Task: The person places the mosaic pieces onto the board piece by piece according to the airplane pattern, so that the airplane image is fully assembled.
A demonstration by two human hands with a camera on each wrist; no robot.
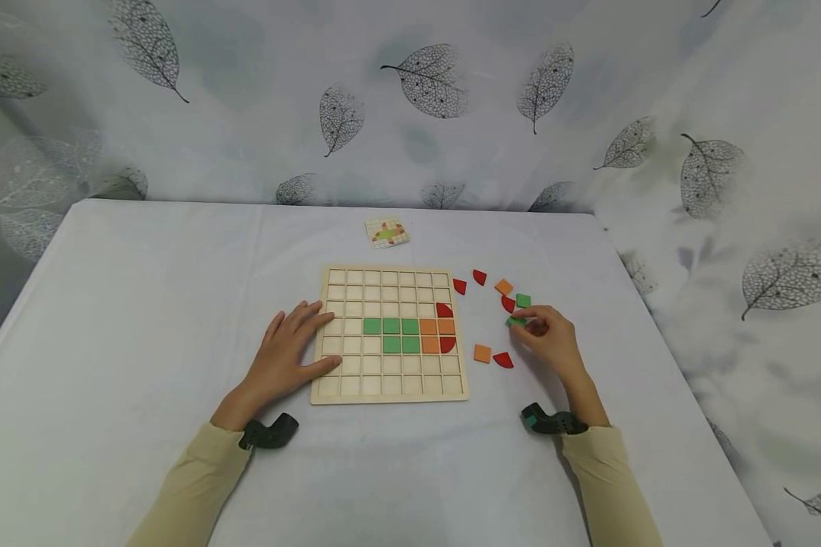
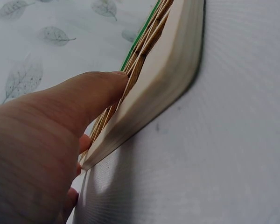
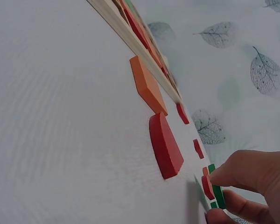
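Note:
A wooden grid board (image 1: 383,399) lies on the white table, with green squares (image 1: 391,327), orange squares (image 1: 428,327) and red quarter-circle pieces (image 1: 448,346) set in some of its cells. My left hand (image 1: 283,353) rests spread on the board's left side, its thumb (image 2: 100,91) on the rim in the left wrist view. To the right of the board, my right hand (image 1: 550,338) pinches a green square tile (image 3: 217,189) between thumb and fingers. Close beside that tile lie another green square (image 1: 523,301) and a red quarter-circle (image 1: 508,304).
Loose orange and red pieces, among them an orange square (image 1: 482,353) and a red quarter-circle (image 1: 503,360), lie right of the board. Behind it is a small pattern card (image 1: 387,232). A leaf-printed cloth (image 1: 431,80) hangs beyond the table's far edge.

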